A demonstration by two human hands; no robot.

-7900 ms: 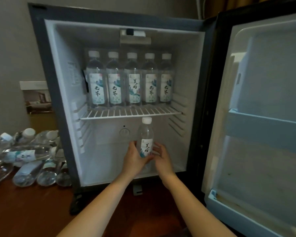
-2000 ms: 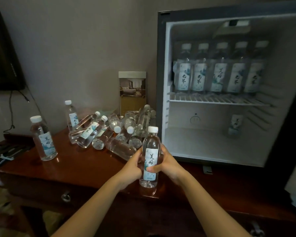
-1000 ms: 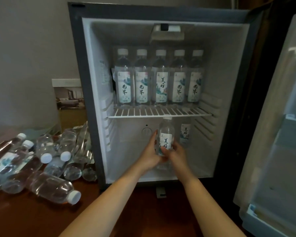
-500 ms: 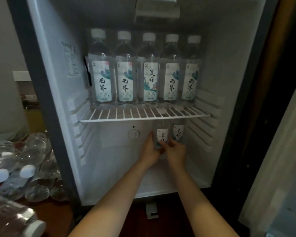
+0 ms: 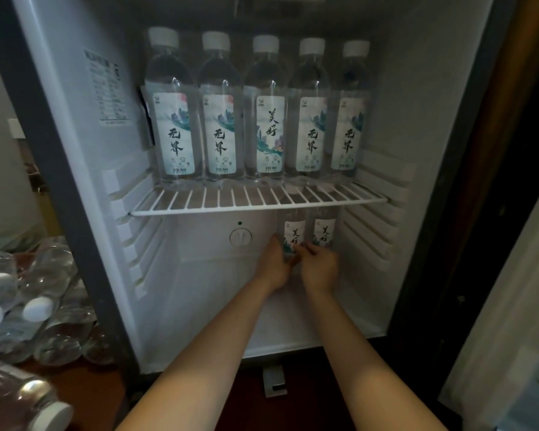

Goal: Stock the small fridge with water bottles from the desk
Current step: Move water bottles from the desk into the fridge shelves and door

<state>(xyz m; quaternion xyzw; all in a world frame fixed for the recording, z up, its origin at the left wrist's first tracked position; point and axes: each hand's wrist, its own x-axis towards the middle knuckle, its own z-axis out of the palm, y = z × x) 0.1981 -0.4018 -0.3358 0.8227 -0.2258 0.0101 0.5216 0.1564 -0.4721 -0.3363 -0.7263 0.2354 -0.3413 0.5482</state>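
The small fridge (image 5: 75, 169) stands open in front of me. Several upright water bottles (image 5: 269, 113) line the back of its white wire shelf (image 5: 255, 202). Below the shelf, at the back right, a clear bottle with a white label (image 5: 294, 231) stands upright between my two hands. My left hand (image 5: 273, 264) grips its left side and my right hand (image 5: 319, 265) grips its lower right. A second bottle (image 5: 324, 230) stands just to its right against the back wall. The tops of both lower bottles are hidden behind the shelf.
A heap of lying water bottles (image 5: 35, 309) covers the wooden desk (image 5: 87, 387) left of the fridge. The fridge door (image 5: 507, 337) hangs open at the right edge. A round dial (image 5: 240, 237) sits on the back wall below the shelf.
Both hands have carried the bottle from the desk into the lower compartment and pushed it further back, beside the bottle standing there. The camera has moved closer to the fridge.
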